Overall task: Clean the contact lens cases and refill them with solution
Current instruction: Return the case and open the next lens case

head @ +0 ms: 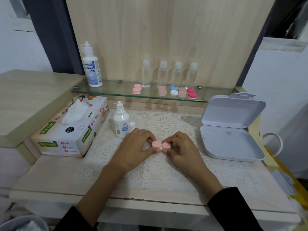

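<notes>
head view: both hands pinch pink lens case mid-mat.

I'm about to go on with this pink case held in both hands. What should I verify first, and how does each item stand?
1. Grip: left hand and right hand each pinch one cap of the pink lens case: ok.
2. Both caps on the case: ok.
3. Wells clean or filled: cannot tell, the caps cover them.
4. Small solution bottle upright beside the left hand: ok.
5. Tissue box with a tissue pulled up: ok.
6. White box open, to the right: ok.
</notes>
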`<state>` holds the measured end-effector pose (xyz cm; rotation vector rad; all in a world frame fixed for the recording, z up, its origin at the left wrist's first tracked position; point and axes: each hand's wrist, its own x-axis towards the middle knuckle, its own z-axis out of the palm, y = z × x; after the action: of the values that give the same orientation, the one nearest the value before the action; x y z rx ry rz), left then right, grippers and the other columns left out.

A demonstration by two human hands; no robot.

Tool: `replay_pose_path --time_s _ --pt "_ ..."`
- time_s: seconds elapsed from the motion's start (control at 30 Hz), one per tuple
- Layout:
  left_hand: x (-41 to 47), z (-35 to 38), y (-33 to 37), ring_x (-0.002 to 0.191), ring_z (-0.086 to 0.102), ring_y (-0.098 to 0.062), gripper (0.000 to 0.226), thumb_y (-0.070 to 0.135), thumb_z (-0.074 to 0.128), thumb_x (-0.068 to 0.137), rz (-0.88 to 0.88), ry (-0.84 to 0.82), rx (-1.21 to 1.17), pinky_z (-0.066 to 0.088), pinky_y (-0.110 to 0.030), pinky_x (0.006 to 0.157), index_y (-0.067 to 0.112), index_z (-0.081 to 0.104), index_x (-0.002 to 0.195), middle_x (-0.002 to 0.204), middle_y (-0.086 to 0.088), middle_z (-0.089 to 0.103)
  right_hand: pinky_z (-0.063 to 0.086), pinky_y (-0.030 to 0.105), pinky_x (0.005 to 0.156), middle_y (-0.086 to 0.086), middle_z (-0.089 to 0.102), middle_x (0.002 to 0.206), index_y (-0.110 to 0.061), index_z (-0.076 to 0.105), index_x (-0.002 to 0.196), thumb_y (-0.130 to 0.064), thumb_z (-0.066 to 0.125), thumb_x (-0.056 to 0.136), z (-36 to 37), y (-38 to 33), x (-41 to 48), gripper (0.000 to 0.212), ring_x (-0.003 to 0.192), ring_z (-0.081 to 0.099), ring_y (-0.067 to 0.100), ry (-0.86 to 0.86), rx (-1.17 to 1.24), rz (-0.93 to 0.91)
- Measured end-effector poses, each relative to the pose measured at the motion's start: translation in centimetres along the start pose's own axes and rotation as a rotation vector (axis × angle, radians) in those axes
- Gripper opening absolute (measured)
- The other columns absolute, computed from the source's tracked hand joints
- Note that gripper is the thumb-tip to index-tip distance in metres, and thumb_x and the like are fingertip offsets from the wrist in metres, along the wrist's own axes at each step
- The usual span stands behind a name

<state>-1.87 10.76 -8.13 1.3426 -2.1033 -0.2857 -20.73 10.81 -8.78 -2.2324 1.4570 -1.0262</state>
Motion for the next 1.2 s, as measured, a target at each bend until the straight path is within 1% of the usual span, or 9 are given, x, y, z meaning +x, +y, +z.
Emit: replay_pose_path --time_s 0.07,0.13,0.27,0.43,0.53,0.73,1.0,1.1,1.2 --pt "-0.1 -0.1 0.1 0.101 0.045 0.0 0.055 0.066 0.059 0.074 -0.013 -0.039 -0.01 0.04 -0.029 0.089 0.032 0.055 0.117 0.105 0.02 0.055 0.04 0.025 0.079 -0.016 0.05 0.089 -0.02 0.071 0.102 -0.024 0.072 0.083 0.0 0.0 0.0 0.019 0.094 0.046 0.009 0.0 -0.003 0.003" --pt "-0.2 -0.1 0.1 0.108 0.043 0.0 0.066 0.07 0.045 0.075 0.005 -0.097 -0.01 0.037 -0.031 0.095 0.034 0.047 0.131 0.114 0.021 0.053 0.04 0.025 0.079 -0.016 0.051 0.089 -0.02 0.071 0.102 -0.024 0.072 0.083 0.0 0.0 -0.1 0.019 0.094 0.046 0.009 0.002 -0.003 0.0" --pt "-0.1 0.1 -0.2 0.104 0.049 -0.005 0.051 0.055 0.042 0.082 0.058 -0.112 0.011 0.042 -0.038 0.09 0.029 0.059 0.122 0.112 0.016 0.059 0.04 0.025 0.079 -0.015 0.051 0.09 -0.018 0.071 0.102 -0.026 0.072 0.084 0.0 0.0 0.0 0.02 0.093 0.046 0.009 -0.003 -0.005 -0.002" --pt "-0.1 -0.2 0.2 0.104 0.051 -0.009 0.032 0.035 0.058 0.089 0.018 0.048 -0.032 0.042 -0.029 0.091 0.021 0.064 0.118 0.11 0.009 0.061 0.04 0.026 0.08 -0.013 0.052 0.092 -0.018 0.071 0.103 -0.026 0.072 0.083 0.0 0.0 -0.1 0.021 0.094 0.046 0.01 0.0 -0.008 0.005" --pt "0.0 -0.4 -0.1 0.109 0.049 -0.012 0.032 0.025 0.063 0.09 -0.042 0.09 0.036 0.036 -0.021 0.089 0.018 0.062 0.122 0.113 0.005 0.061 0.039 0.025 0.078 -0.013 0.052 0.091 -0.02 0.07 0.102 -0.025 0.072 0.083 -0.1 0.0 -0.2 0.02 0.093 0.045 0.009 0.001 -0.008 0.008" --pt "-0.3 -0.1 -0.9 0.108 0.049 -0.014 0.033 0.025 0.063 0.089 -0.076 0.074 0.074 0.037 -0.023 0.089 0.019 0.062 0.122 0.115 0.004 0.063 0.04 0.027 0.079 -0.012 0.053 0.091 -0.02 0.07 0.101 -0.025 0.073 0.083 -0.1 -0.1 -0.2 0.019 0.094 0.045 0.01 -0.013 -0.004 0.017" --pt "-0.3 -0.1 -0.7 0.112 0.047 -0.012 0.037 0.033 0.058 0.091 -0.046 0.094 0.074 0.038 -0.026 0.095 0.022 0.06 0.126 0.119 0.006 0.06 0.04 0.026 0.078 -0.013 0.052 0.091 -0.022 0.07 0.102 -0.026 0.073 0.083 -0.1 0.0 -0.2 0.019 0.094 0.046 0.01 -0.026 0.003 0.028" --pt "-0.5 -0.2 -0.3 0.105 0.048 -0.007 0.045 0.052 0.043 0.087 0.038 0.096 0.063 0.039 -0.027 0.089 0.027 0.065 0.117 0.108 0.014 0.06 0.04 0.025 0.078 -0.013 0.053 0.091 -0.021 0.07 0.102 -0.026 0.072 0.083 -0.2 -0.1 -0.1 0.019 0.094 0.046 0.01 -0.025 -0.004 0.022" --pt "-0.5 0.0 -0.1 0.099 0.044 -0.002 0.047 0.061 0.043 0.081 0.085 0.065 0.131 0.034 -0.027 0.083 0.033 0.068 0.109 0.101 0.022 0.057 0.039 0.023 0.078 -0.014 0.052 0.091 -0.022 0.071 0.101 -0.026 0.072 0.083 -0.1 -0.1 -0.1 0.018 0.095 0.046 0.01 -0.024 0.004 0.028"
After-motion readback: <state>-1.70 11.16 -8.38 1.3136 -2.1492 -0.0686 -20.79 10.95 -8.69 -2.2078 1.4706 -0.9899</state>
